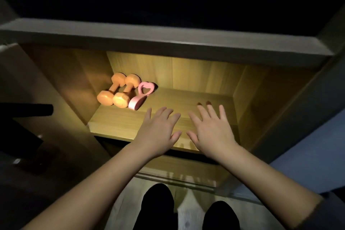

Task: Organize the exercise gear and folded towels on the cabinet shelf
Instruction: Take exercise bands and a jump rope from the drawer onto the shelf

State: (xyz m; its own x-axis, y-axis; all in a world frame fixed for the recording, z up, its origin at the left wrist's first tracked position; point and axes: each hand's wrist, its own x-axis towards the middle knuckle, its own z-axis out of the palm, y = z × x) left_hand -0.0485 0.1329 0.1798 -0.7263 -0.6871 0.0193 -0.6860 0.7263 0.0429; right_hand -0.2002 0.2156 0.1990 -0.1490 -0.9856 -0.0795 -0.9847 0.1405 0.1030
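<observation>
Fingers [164, 113] straight and spread on both hands, gripping nothing. Palms down over front edge of shelf [112, 127]; touching the board or just above it, cannot tell.

Far left, outside the cabinet: dark bar-like shape [28, 110], unidentified.

Left rear corner of shelf: two orange dumbbells [119, 89] lying side by side, touching, handles running front to back, close to left wall. Just beside them on the right, seemingly touching the nearer one: pink grip trainer [140, 95] with heart-shaped opening, lying at much the same angle.

Centre front: left hand [158, 129], near the pink piece but apart from it. Immediately right, thumbs nearly meeting: right hand [211, 130]. Beyond that, lit wood through to the right wall. No towels anywhere in view.

Step in hand, as judged: gear part apparently settled, grouped neatly in the corner; towel part not yet begun on this shelf. Hands probably checking or marking out the spot for the towels.

Next move, as judged: fetch folded towels from out of frame, carry flat on both palms to keep the folds, set down right of the pink trainer without nudging it or the dumbbells. Low overhead board [168, 41], so a stack short enough to slide under.
</observation>
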